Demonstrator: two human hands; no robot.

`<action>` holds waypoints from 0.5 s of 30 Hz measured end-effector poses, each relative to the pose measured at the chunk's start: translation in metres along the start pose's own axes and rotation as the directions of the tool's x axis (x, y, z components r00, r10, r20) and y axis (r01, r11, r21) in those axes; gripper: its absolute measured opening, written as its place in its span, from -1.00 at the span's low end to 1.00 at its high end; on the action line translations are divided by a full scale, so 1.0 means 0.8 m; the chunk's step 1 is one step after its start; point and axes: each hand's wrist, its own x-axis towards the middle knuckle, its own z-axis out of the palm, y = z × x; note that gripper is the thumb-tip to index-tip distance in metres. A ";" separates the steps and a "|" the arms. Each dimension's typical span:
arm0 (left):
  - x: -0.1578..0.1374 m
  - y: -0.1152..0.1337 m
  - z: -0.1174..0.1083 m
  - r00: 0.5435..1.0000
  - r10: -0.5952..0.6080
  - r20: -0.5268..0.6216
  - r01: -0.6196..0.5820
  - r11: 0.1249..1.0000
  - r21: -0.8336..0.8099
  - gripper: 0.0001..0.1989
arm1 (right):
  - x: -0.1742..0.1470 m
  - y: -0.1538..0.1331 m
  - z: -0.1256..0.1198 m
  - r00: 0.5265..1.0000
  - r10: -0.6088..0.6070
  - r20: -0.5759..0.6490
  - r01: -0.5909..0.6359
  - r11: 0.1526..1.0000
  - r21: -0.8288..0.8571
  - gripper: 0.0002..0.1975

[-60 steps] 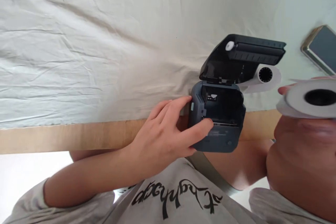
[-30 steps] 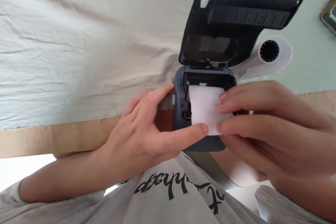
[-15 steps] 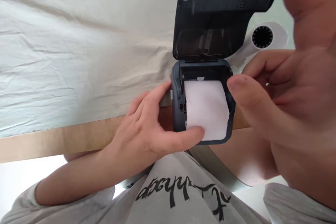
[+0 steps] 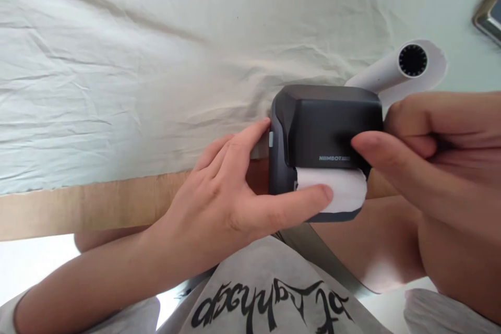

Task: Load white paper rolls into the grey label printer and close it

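The dark printer, at the near edge of the cloth-covered desk, looks stiff, smooth and fairly light; its sides should give the surest hold. The paper showing below its lid would likely crease easily. The left hand has its grip clamped around the printer's left side, thumb on the paper; the right hand pinches the lid's right edge. A white roll lies behind.

I see a pale, wrinkled cloth spread over the table, creased diagonally at upper left. The wooden edge lies bare along the near side. Beyond it, lower left, my view burns out to white, too bright to read.
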 end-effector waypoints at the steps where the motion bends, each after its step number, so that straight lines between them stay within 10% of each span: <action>1: 0.000 -0.003 0.000 0.995 0.092 -0.023 -0.092 0.996 0.022 -0.42 | 0.002 -0.003 0.003 1.000 0.002 0.001 -0.002 1.000 -0.004 -0.44; 15: 0.005 -0.006 -0.005 0.987 0.159 0.008 -0.159 0.984 0.085 -0.41 | 0.023 -0.021 0.020 0.999 0.015 0.047 -0.016 0.999 0.028 -0.38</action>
